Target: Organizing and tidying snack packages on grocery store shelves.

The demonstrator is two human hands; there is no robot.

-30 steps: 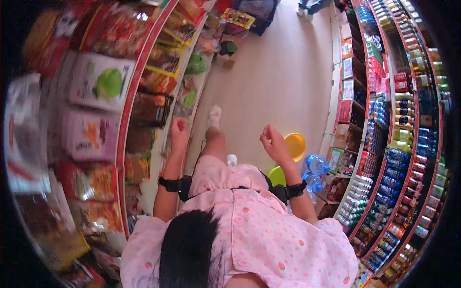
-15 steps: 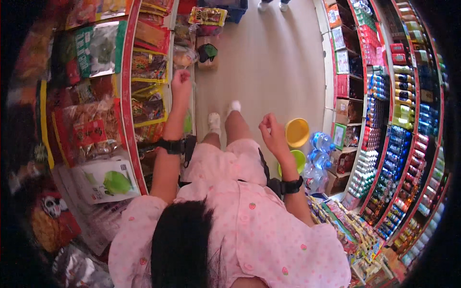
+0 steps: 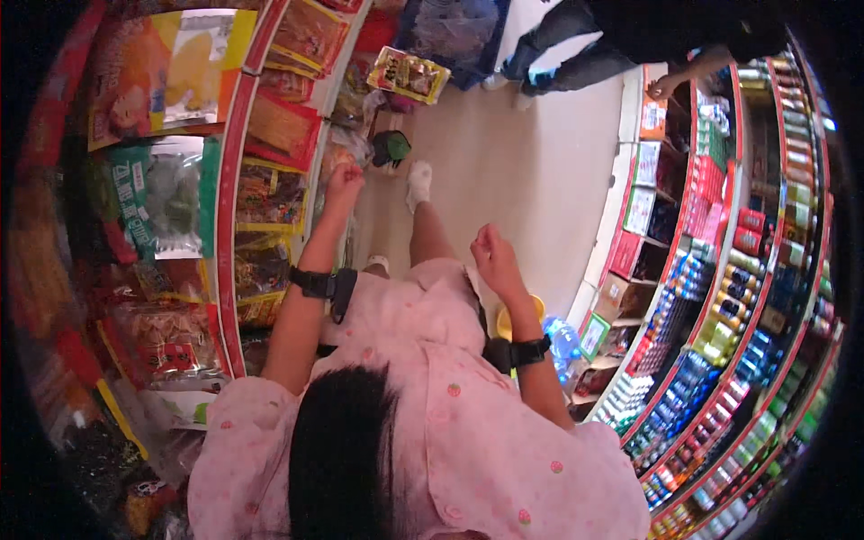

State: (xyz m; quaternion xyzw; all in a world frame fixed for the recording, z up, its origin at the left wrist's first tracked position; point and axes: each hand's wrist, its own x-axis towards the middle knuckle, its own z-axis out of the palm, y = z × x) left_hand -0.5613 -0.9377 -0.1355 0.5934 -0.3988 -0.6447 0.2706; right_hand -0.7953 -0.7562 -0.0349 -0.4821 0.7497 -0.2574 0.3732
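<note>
Setting: narrow shop aisle, pale floor (image 3: 531, 171), with red-edged snack shelves (image 3: 236, 207) on the person's left and racks of bottles and cans (image 3: 765, 297) on the right.

Left hand (image 3: 344, 183): raised at the shelf front, fingers curled into a loose fist; nothing visibly gripped. It sits just beside the hanging snack packets (image 3: 335, 157), which lie at the shelf's lower edge, near a green bag (image 3: 391, 146) on the floor.

Right hand (image 3: 490, 255): held in front of the body, fingers closed, apparently empty; a yellow bowl (image 3: 506, 319) lies below it.

Other: a second person (image 3: 630, 36) stands at the aisle's far end.

Handling note: judged best to open the left fingers fully and pinch one packet by its top edge, so neighbours are not dragged off.
</note>
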